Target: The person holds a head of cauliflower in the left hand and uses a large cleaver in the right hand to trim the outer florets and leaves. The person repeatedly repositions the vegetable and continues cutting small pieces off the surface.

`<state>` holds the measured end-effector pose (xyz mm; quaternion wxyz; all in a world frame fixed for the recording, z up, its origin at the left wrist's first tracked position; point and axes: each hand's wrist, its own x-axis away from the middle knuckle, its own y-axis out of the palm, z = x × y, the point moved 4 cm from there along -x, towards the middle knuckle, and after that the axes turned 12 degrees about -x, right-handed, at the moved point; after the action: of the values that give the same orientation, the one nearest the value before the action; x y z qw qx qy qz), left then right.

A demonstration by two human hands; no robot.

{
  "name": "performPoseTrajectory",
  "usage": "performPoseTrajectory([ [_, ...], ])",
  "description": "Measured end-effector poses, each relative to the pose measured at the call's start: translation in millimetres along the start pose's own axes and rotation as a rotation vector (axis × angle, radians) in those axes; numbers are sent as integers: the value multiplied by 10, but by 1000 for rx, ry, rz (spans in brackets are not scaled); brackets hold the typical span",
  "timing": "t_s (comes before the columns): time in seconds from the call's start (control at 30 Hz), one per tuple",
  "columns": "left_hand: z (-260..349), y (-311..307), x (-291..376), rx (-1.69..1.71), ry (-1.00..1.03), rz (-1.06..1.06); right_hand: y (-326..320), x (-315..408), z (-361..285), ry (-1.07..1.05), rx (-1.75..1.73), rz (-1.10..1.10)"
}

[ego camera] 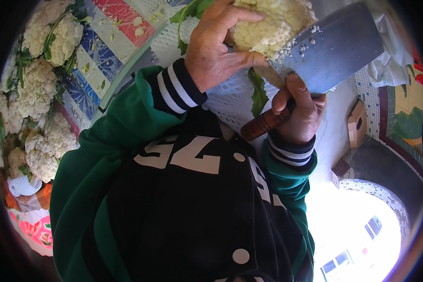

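Note:
At the top centre, a cauliflower head (275, 26) is held by my left hand (218, 46), fingers over its top and thumb along its lower edge. My right hand (301, 109) grips a cleaver (338, 49) near where its brown wooden handle (264, 123) meets the broad blade. The blade lies against the right side of the cauliflower, and white crumbs stick to it. A green leaf (257, 91) hangs below the cauliflower, between my hands. White foam netting (229, 93) lies beneath them. The far side of the cauliflower is cut off by the frame.
Several cauliflower heads with leaves (38, 91) are piled at the left. Beside them is a surface with red, white and blue stripes (102, 53), scattered with scraps. Clear plastic (387, 49) hangs at the upper right, above a cardboard box (357, 123).

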<state>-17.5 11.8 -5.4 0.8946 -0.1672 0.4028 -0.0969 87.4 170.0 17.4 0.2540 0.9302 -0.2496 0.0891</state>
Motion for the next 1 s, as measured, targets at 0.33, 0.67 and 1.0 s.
performPoseTrajectory([
  [0.33, 4, 13, 2, 21, -58, 3, 67, 72, 33, 31, 40, 71],
  [0.67, 107, -14, -37, -19, -112, -33, 116, 139, 60, 43, -17, 109],
  [1.0, 151, 15, -38, 4, -104, 10, 133, 152, 106, 44, -53, 162],
])
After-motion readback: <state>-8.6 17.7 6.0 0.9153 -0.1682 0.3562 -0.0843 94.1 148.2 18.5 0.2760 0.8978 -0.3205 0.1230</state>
